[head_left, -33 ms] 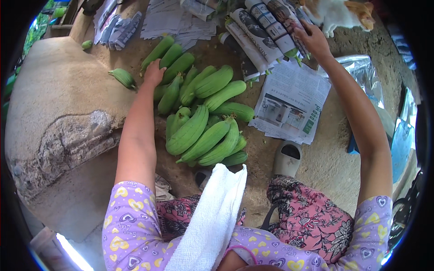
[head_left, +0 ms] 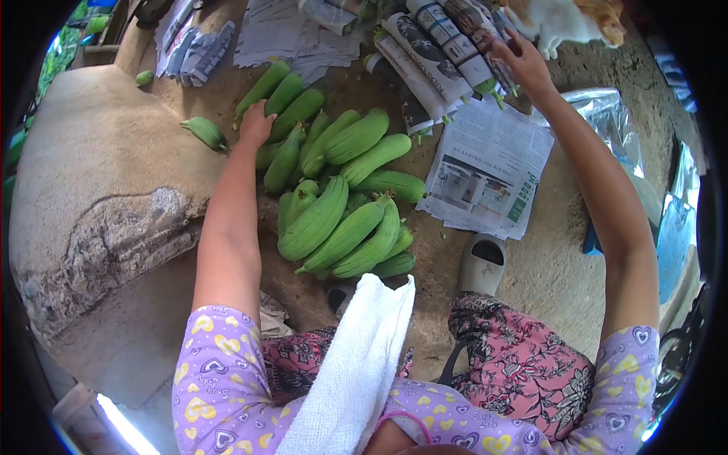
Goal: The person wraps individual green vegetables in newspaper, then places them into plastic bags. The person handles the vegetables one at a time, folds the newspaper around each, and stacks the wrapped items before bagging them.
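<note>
My left hand [head_left: 256,121] is closed on a green gourd [head_left: 285,94] at the upper edge of a heap of ribbed gourds [head_left: 312,216] in the middle of the view. My right hand [head_left: 523,61] reaches to the top right, its thumb and forefinger apart beside several newspaper-wrapped gourds [head_left: 428,64] with green ends poking out. Loose printed newspaper sheets [head_left: 485,171] lie below that bundle, right of the heap. A white towel [head_left: 341,356] hangs down in front of my body.
A white and ginger cat [head_left: 569,26] is at the top right. Paper piles [head_left: 280,42] lie at the top, a raised concrete ledge [head_left: 98,152] with a loose gourd fills the left, and clear plastic [head_left: 584,106] lies at the right. My sandal [head_left: 484,265] is below the newspaper.
My right hand's fingers have lifted very slightly at the wrapped bundle. My left hand stays on the same gourd, and the heap looks unchanged.
</note>
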`<state>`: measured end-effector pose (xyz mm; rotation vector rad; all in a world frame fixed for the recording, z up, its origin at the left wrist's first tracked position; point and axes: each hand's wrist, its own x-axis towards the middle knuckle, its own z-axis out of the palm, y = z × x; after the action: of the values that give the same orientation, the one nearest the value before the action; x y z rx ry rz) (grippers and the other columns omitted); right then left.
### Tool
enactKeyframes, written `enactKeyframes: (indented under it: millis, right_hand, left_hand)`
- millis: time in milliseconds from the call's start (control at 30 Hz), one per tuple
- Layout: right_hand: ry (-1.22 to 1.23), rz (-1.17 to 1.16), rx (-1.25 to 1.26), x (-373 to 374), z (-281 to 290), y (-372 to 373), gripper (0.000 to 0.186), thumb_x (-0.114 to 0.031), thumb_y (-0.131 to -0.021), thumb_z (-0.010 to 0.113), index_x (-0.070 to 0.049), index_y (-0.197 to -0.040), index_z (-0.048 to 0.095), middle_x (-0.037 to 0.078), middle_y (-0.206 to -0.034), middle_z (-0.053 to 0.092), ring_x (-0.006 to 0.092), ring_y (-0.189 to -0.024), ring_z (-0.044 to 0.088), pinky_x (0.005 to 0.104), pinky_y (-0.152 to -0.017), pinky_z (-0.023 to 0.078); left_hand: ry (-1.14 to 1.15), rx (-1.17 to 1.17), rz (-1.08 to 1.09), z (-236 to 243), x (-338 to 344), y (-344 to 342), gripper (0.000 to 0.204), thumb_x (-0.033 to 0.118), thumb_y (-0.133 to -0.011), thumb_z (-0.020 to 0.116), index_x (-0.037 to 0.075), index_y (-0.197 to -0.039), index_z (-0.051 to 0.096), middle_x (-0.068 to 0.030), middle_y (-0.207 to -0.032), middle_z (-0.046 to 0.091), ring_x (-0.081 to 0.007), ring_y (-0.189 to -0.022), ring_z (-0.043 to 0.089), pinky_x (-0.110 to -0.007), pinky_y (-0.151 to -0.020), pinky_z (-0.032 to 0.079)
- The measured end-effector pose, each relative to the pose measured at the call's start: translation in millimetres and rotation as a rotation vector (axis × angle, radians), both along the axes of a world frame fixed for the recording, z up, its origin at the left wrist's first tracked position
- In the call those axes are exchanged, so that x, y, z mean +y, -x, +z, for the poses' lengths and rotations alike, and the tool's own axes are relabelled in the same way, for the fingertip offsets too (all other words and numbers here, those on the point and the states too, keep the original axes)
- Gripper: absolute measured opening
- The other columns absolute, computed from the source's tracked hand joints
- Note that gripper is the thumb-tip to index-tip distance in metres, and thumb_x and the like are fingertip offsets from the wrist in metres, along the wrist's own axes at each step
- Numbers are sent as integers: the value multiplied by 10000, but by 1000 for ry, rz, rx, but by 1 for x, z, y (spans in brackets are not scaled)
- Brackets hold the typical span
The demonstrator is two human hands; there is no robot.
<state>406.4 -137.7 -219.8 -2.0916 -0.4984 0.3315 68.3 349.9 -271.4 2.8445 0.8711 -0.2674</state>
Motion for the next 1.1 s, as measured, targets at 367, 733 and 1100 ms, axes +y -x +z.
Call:
enactKeyframes:
  millis: [367,733,1100]
  right_hand:
    - [-282,-82,312,-106,82,145,464,-269,-953,597,-10,-1334,534,92,-1247,606,167,-1141,549,299,-988,419]
    - [-371,94,946,-119,78,235,740,-182,-769,783,13,-1385,423,127,-1227,588,199,-1116,589,325,-927,499]
    - [279,196,55,-123,-32,218,685,-157,-677,819,-100,-1280,499,175,-1116,605,397,-1058,572,449,-877,471]
  left_hand:
    - [791,-562,333,121,-118,-16,504,283,-962,618,-24,-1336,479,-143,-1233,603,-256,-1127,597,-388,-972,471]
    - [1387,-525,-112,121,-442,-25,413,178,-927,645,4,-1279,518,-140,-1211,596,-273,-1137,572,-348,-992,442]
    - [185,-155,-801,-8,-416,23,495,82,-797,627,19,-1279,531,-115,-1379,467,-332,-1296,433,-473,-1071,389]
